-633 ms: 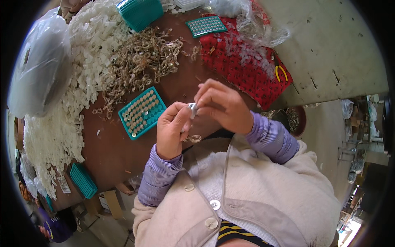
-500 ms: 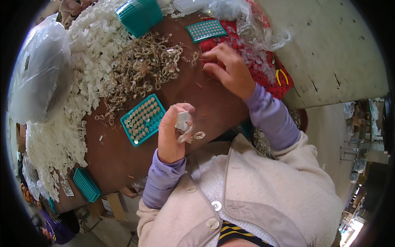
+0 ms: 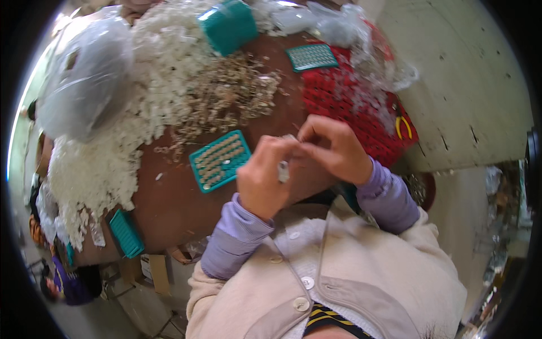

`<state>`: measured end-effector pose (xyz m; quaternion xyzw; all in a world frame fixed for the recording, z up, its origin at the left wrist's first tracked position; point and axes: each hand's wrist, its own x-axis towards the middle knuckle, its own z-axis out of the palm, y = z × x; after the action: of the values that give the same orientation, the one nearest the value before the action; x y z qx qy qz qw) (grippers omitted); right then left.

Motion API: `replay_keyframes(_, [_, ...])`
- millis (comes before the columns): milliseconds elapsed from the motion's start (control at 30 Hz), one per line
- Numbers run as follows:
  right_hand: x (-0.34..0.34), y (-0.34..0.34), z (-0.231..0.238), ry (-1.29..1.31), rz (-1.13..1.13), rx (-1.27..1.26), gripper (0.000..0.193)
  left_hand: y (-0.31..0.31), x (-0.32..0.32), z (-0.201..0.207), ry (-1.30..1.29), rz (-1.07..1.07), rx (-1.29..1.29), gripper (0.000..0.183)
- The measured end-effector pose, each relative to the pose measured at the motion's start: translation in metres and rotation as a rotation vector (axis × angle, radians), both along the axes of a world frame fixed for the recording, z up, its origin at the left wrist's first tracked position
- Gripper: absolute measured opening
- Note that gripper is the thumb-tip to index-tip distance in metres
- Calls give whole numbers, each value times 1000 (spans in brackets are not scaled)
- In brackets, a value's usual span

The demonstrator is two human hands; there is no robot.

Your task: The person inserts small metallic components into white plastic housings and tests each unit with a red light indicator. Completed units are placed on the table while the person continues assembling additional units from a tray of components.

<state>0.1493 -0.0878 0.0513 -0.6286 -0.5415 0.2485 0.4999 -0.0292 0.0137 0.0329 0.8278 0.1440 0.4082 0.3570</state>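
Observation:
My left hand (image 3: pixel 264 176) is closed, with a small pale flat tag (image 3: pixel 283 171) showing at its fingers. Against it, fingertip to fingertip, is my right hand (image 3: pixel 334 148), also closed in a pinch; what sits between its fingers is too small and blurred to name. Both hands are above the brown table (image 3: pixel 169 195), near its front edge. Just left of them lies a teal tray (image 3: pixel 237 168) with rows of small round tan pieces. Behind it spreads a heap of brownish looped cords (image 3: pixel 226 93).
A large heap of small white pieces (image 3: pixel 101 169) covers the left side, with a bulging clear bag (image 3: pixel 87 79) on it. Stacked teal trays (image 3: pixel 228 28) stand at the back. A red cloth (image 3: pixel 327 93), another teal tray (image 3: pixel 317 67) and yellow-handled pliers (image 3: pixel 403 127) are at right.
My right hand has come back from beside the cord heap and red cloth to meet my left. The left hand has turned and shifted right; the head view has moved slightly.

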Motion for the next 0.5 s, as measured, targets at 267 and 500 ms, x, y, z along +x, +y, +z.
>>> replay_keyframes(267, [-43,18,6,484,237,41,37,-2,-40,19,-152,76,-338,17])
replay_keyframes(500, [-43,9,6,465,210,51,20,2,-75,10,-202,-126,-1092,13])
